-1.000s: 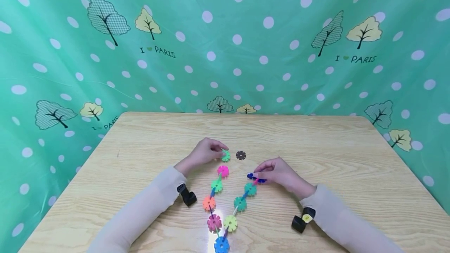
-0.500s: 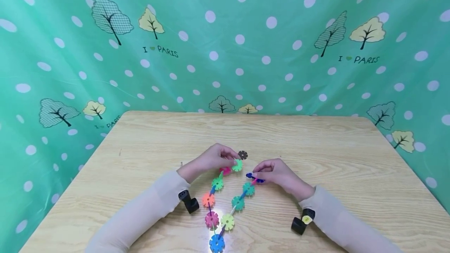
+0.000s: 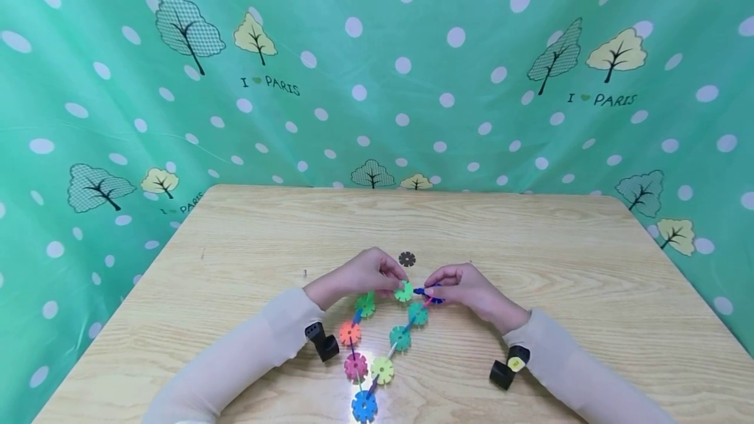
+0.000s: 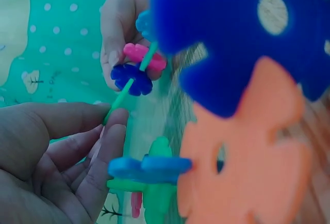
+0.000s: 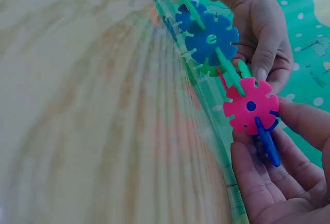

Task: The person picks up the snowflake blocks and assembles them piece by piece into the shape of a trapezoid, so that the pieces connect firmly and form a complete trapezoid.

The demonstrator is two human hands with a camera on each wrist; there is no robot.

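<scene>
A U-shaped chain of bright notched plastic discs (image 3: pixel 383 369) lies on the wooden table (image 3: pixel 530 247). My left hand (image 3: pixel 399 283) pinches the green disc (image 3: pixel 403 291) at the chain's left end. My right hand (image 3: pixel 430 290) pinches the dark blue disc (image 3: pixel 425 293) at its right end, and the two ends almost meet. In the left wrist view my left hand's fingers (image 4: pixel 111 136) hold the green disc edge-on, facing the dark blue disc (image 4: pixel 131 78). The right wrist view shows a pink disc (image 5: pixel 251 105) slotted onto the dark blue disc (image 5: pixel 268 141) between my right hand's fingers (image 5: pixel 252 177).
A loose black disc (image 3: pixel 406 258) lies on the table just beyond both hands. A green spotted cloth with trees (image 3: pixel 377 84) hangs behind and around the table. Bare wood stretches to the left, right and back.
My left hand has carried the green end of the chain right and nearer, up to the dark blue end. The chain's left side bent with it. My right hand barely moved.
</scene>
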